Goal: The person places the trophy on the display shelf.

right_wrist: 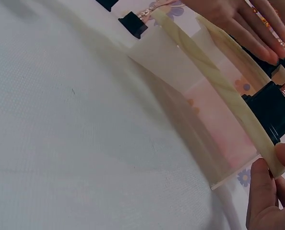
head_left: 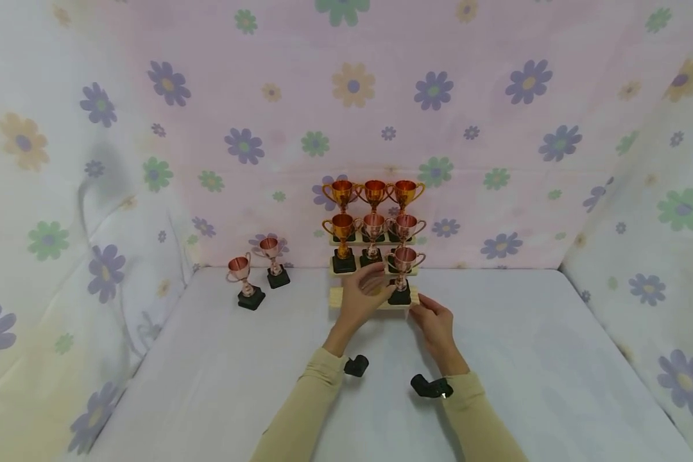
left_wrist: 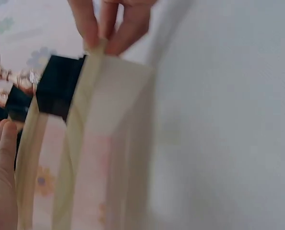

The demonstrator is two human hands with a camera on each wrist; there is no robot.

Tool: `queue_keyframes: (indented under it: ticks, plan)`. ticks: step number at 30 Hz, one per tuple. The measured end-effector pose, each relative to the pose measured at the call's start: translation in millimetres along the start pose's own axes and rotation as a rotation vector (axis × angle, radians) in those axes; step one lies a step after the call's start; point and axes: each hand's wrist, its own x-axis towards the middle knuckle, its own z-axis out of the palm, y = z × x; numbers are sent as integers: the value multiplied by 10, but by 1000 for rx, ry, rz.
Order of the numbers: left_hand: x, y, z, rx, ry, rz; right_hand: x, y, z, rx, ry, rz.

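Note:
A tiered display stand with pale wooden shelves stands at the back middle. My right hand pinches the right end of its lowest shelf, thumb above and fingers below in the right wrist view. On that end stands a rose-gold trophy cup with a black base. My left hand reaches over the lowest shelf, left of this cup. In the right wrist view its extended fingers are right at the black bases on the middle shelf. A gold cup and rose-gold cups stand there.
Three gold cups line the top shelf. Two rose-gold cups, a nearer one and a farther one, stand on the white table left of the stand. A flower-patterned cloth hangs behind and along the sides.

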Motion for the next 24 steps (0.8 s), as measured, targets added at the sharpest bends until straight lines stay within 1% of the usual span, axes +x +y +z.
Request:
queue_keyframes:
  ticks: [2,5,9,11,17,18,21,24]
  plan:
    - [-72,-13,-107,16,-13,25,5,-10,4,1,-8,0]
    - [-181,-23,-299,50,-15,47,4,-17,11,8,-9,0]
    - [-336,10,-632,111,-8,28,-4,-6,28,24,-15,13]
    - [-410,46,-805,148,-24,-10,1,0,20,20,-18,16]
    - [-638,160,-1323,261,-114,-159,15,6,11,9,-18,15]
    - [-680,163,-1407,273,-120,-171,16,7,9,10,-17,17]
    - [-805,181,-1652,326,-109,-219,24,14,4,12,-18,19]
    - [-916,191,-1884,385,-62,-278,22,17,2,13,-17,20]
